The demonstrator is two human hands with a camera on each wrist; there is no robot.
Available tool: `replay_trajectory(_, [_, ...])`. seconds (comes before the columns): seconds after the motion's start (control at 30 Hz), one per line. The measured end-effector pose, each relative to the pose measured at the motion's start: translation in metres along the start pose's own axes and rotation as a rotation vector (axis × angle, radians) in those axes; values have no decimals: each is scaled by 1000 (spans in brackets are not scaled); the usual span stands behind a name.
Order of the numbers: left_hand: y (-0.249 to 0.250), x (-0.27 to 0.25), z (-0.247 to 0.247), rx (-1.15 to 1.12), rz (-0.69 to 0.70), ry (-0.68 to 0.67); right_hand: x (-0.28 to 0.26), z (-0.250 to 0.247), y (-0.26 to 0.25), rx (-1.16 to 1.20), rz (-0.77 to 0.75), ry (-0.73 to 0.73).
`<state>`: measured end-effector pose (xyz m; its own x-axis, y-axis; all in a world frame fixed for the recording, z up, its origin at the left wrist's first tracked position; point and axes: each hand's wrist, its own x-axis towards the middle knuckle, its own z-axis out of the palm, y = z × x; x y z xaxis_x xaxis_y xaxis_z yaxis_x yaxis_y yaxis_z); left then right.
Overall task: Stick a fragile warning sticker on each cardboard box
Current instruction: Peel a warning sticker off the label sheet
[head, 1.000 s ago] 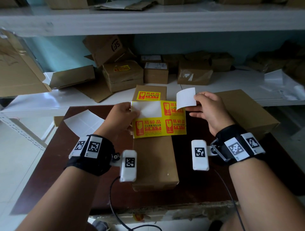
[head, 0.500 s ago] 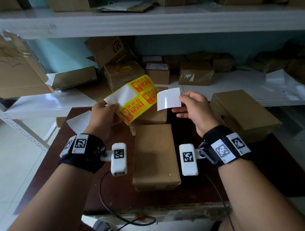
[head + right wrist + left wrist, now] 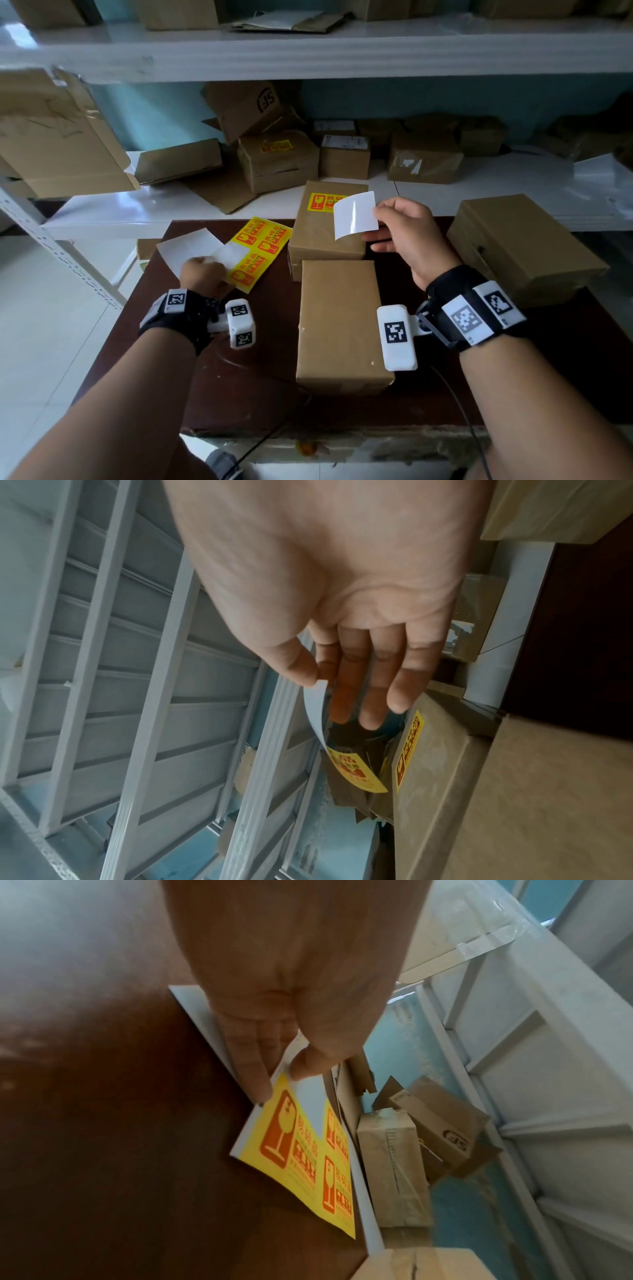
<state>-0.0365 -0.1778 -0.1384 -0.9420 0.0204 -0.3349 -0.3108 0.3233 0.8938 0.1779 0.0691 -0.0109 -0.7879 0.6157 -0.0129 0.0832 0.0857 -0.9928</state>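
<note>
A plain cardboard box (image 3: 339, 322) lies lengthwise at the middle of the dark table (image 3: 239, 387). Behind it sits a second box (image 3: 318, 240) bearing a yellow fragile sticker (image 3: 318, 202). My right hand (image 3: 376, 219) hovers above that far box and pinches a peeled sticker (image 3: 356, 215) by its edge, white back toward me; the right wrist view shows its yellow face (image 3: 356, 772) hanging from thumb and forefinger. My left hand (image 3: 212, 265) pinches the yellow sticker sheet (image 3: 260, 253) low over the table's left side, seen closely as the sheet (image 3: 301, 1150).
A white backing sheet (image 3: 185, 246) lies under the sticker sheet at the table's far left corner. A larger plain box (image 3: 520, 246) stands at the right. White shelving (image 3: 479, 192) behind holds several more boxes, one (image 3: 277, 161) with a yellow sticker.
My left hand has carried the sticker sheet from above the boxes down to the table's left side. My right hand still holds the peeled sticker, now a little lower over the far box.
</note>
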Motion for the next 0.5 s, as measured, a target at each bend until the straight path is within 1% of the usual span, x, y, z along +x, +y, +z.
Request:
replay_trajectory(0.03, [-3,2,1,24,-11,39,0,2,0,-11,3,-7])
replay_trajectory(0.07, [-3,3,3,123,14,45,0,4,0,-26,3,-17])
replay_trajectory(0.23, [12,-5,-5,670,118,-3,2,7,2,-80,6,-44])
replay_trajectory(0.33, [21,-16,-4,878,224,82,1,9,2,-88,19,-50])
replay_trajectory(0.37, [26,-20,-3,887,273,121,1,9,3,-93,24,-55])
replay_trajectory(0.43, [42,-31,-4,800,444,166,0,9,3,-97,30,-60])
replay_trajectory(0.5, [63,-46,-1,618,603,114,0,8,3,-94,32,-54])
